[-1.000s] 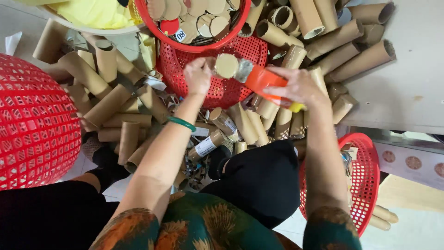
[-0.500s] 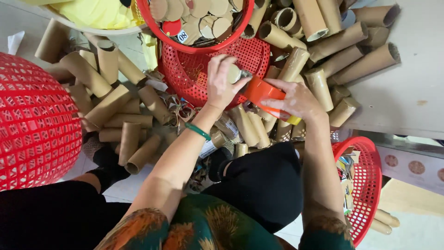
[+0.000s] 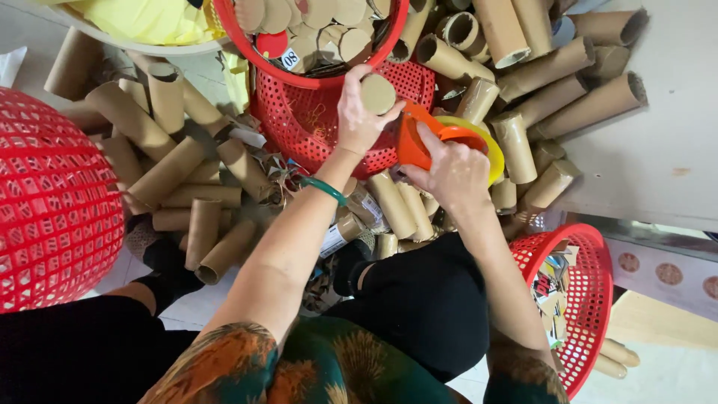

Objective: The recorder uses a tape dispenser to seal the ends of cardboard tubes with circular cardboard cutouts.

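Left hand, a green bangle on its wrist, pinches a round brown cardboard disc between thumb and fingertips, holding it over the red mesh basket at the far middle of the scene. Just to its right, the right hand is closed around an orange tape dispenser, whose yellow and orange roll shows past the fingers. The disc and the dispenser are near each other but apart.

Farther off, a red-rimmed tub holds a heap of like cardboard discs. Brown cardboard tubes lie piled all about the basket, on the left, between the forearms and off to the far right. A big upturned red mesh basket fills the left edge. Near right, a smaller red basket holds paper scraps. A pale tub with something yellow sits at the far left.
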